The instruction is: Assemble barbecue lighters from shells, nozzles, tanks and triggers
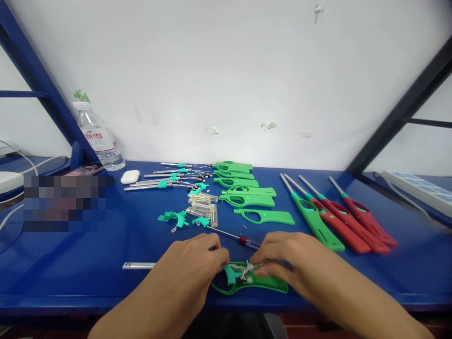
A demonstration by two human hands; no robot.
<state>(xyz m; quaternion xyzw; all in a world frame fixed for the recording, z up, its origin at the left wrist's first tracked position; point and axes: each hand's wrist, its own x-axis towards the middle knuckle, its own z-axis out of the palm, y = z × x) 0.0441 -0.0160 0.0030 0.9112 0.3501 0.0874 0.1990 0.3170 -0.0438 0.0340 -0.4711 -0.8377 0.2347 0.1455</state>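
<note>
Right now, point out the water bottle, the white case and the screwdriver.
Water bottle (100, 141): head view, label.
White case (130, 177): head view, top.
Screwdriver (226, 233): head view, metal shaft.

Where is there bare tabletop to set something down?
Left: a wide bare patch of table, left of the silver tube near the front edge. Right: another, between the red lighters and the white box. Crowded: the middle, with clear tanks, green shells and the screwdriver beyond the left hand and right hand.
</note>
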